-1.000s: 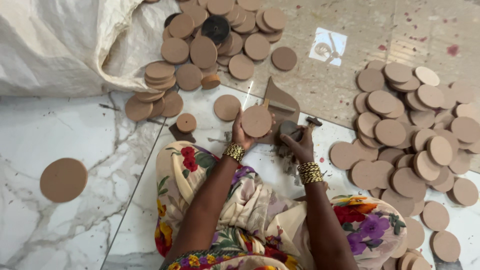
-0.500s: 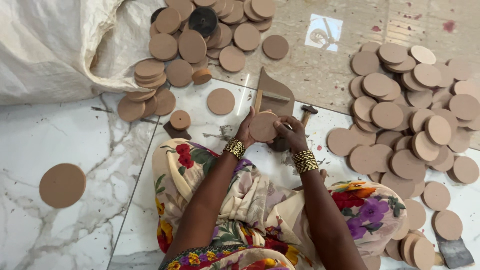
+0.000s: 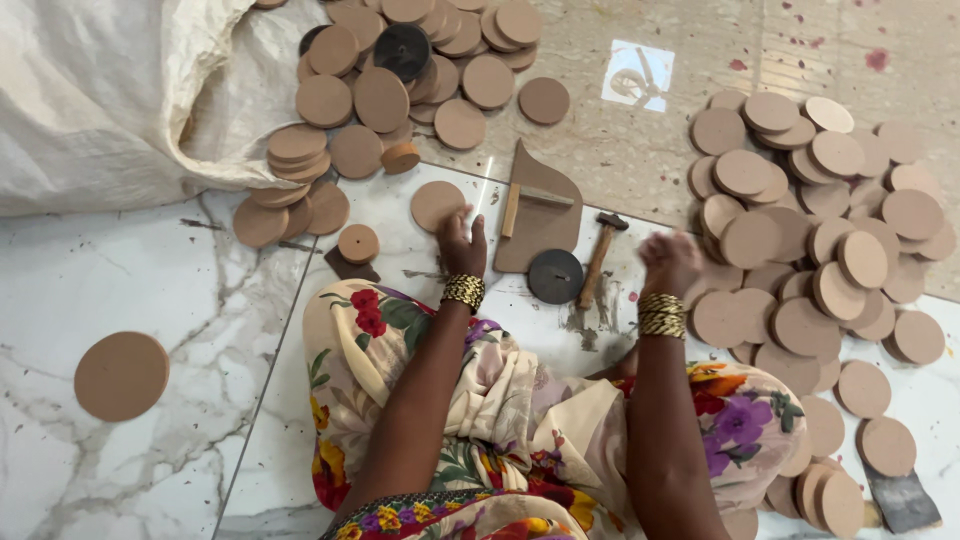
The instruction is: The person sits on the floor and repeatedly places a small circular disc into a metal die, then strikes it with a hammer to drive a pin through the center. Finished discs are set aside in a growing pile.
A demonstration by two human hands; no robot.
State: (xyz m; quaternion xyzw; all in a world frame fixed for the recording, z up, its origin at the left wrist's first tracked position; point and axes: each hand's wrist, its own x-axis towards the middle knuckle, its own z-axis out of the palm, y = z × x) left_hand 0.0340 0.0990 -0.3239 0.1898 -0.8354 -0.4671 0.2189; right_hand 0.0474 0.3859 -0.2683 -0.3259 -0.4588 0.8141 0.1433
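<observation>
My left hand (image 3: pixel 460 243) reaches forward, and its fingertips touch the near edge of a round tan disc (image 3: pixel 436 204) lying flat on the floor. My right hand (image 3: pixel 670 262) is blurred at the left edge of a big pile of the same tan discs (image 3: pixel 810 230); its fingers look curled and I see nothing in it. Between the hands lie a dark round disc (image 3: pixel 555 276), a small hammer (image 3: pixel 598 258) and a brown leaf-shaped board (image 3: pixel 540 205) with a wooden stick on it. Both wrists wear gold bangles.
A second pile of tan discs (image 3: pixel 400 80), with one black disc among them, spills from a white sack (image 3: pixel 110 90) at the upper left. A small thick disc (image 3: pixel 358 243) and a lone large disc (image 3: pixel 121 375) lie on the marble floor. A scraper (image 3: pixel 900 498) lies at the lower right.
Both hands were together at the centre around one tan disc. Now they are apart: the right hand has swung to the right pile, the left has reached to the disc ahead.
</observation>
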